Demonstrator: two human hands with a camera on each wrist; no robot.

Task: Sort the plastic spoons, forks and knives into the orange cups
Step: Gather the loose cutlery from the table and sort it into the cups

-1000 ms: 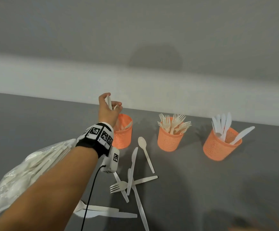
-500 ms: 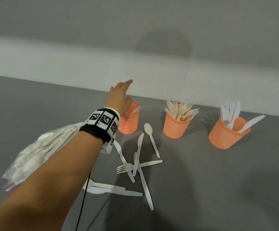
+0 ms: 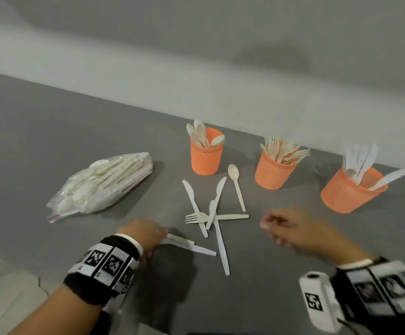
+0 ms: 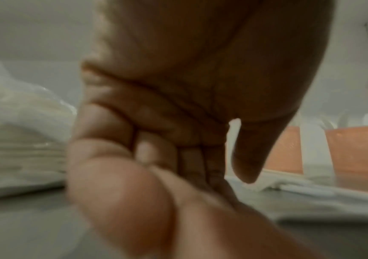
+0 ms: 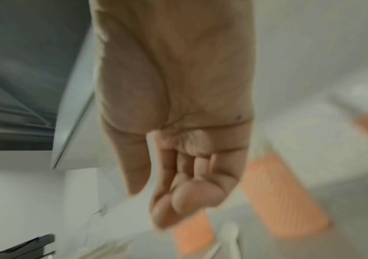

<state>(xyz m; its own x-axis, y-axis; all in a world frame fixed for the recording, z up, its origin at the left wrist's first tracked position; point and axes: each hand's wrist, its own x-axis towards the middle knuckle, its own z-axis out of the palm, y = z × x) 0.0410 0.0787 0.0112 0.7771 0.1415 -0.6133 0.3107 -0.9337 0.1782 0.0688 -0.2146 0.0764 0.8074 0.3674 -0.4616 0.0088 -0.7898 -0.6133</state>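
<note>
My right hand is motion-smeared in both views, so I can't read its fingers. My left hand covers the near ends of two utensils; I can't tell whether it is holding them.

No words, brands or numbers can be read. The left wristband and right wristband carry black-and-white square code markers (a few tiny characters beneath are too blurred).

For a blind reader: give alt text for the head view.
Left hand reaches two utensils on a grey table; right hand hovers empty. Loose cutlery lies before three orange cups, a cutlery bag left.
</note>
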